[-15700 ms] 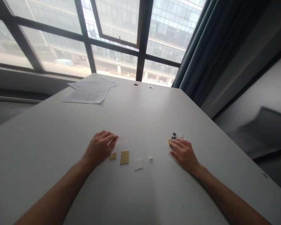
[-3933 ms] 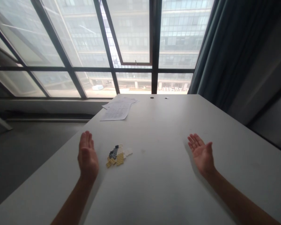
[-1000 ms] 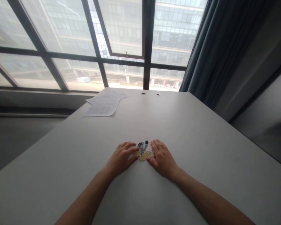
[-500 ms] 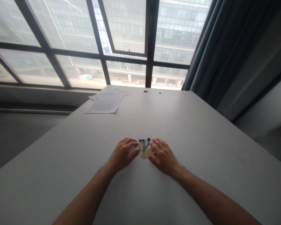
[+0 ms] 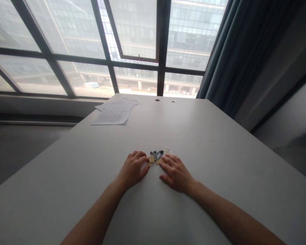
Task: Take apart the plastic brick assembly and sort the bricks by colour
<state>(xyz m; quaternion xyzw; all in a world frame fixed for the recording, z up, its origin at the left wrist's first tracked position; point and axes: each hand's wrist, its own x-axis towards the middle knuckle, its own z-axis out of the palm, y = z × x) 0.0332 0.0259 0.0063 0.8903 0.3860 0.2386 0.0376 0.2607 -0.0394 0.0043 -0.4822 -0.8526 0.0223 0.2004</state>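
Observation:
A small cluster of building bricks lies on the white table between my hands: tan bricks (image 5: pixel 152 159), grey bricks (image 5: pixel 156 156), a black brick (image 5: pixel 161 152) and white pieces (image 5: pixel 166 149) at the back right. My left hand (image 5: pixel 134 168) is at the left edge of the cluster, its thumb and fingertips close around a small tan piece. My right hand (image 5: pixel 175 172) has its fingers spread over the right front part of the bricks, with the thumb apart on the table. Its fingers partly cover some tan bricks.
Several printed paper sheets (image 5: pixel 113 112) lie at the back left of the white table (image 5: pixel 91 163). Two small round holes or discs (image 5: pixel 157 100) are near the far edge. Beyond stand large windows, with a dark curtain (image 5: pixel 226 58) on the right.
My right hand has shifted toward me and slightly left, covering more tan bricks and uncovering the white pieces. My left fingertips have drawn in at the left edge. The view has moved slightly.

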